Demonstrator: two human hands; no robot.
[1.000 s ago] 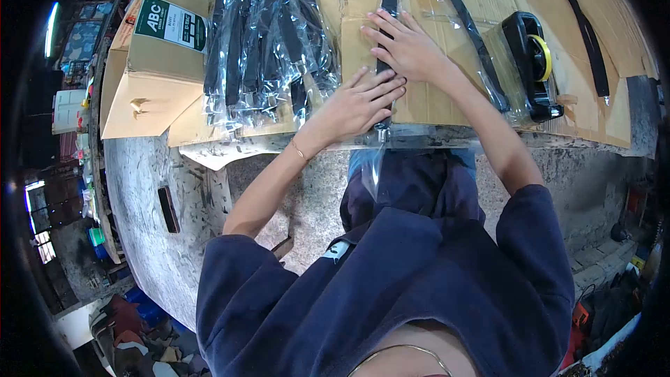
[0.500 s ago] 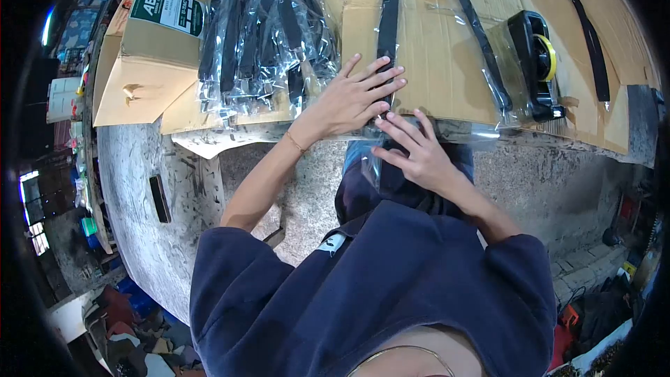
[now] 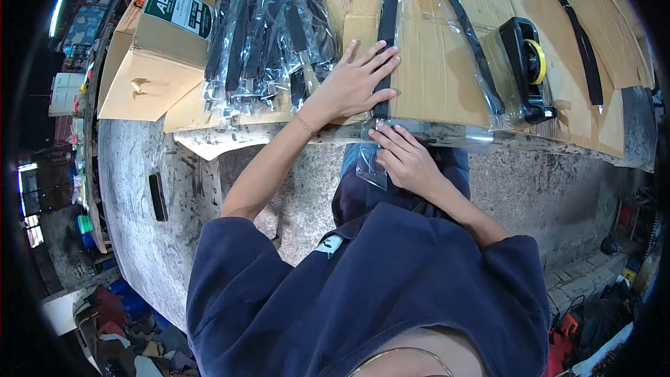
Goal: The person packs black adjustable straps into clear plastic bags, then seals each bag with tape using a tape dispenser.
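My left hand (image 3: 361, 85) lies flat, fingers spread, over a black strap (image 3: 388, 17) inside a clear plastic sleeve (image 3: 371, 171). The strap runs up the cardboard, bends at the top and comes down on the right. The sleeve's lower end hangs past the table's front edge above my lap. Just below my left hand, my right hand (image 3: 407, 158) has its fingertips closed on the sleeve at that edge; the thumb is partly hidden. To the left lies a pile of black straps (image 3: 269, 35) in clear plastic.
A black tape dispenser (image 3: 525, 66) with yellow-cored tape stands on the right. Beyond it lies another black strap (image 3: 581, 35). An open cardboard box (image 3: 157, 63) with a green and white label is at the left. A phone (image 3: 158, 197) rests on the worn surface at left.
My right hand has moved down, away from my left hand, and its fingers have drawn together. More of the sleeve's hanging end shows. My left hand stays on the strap, shifted slightly left.
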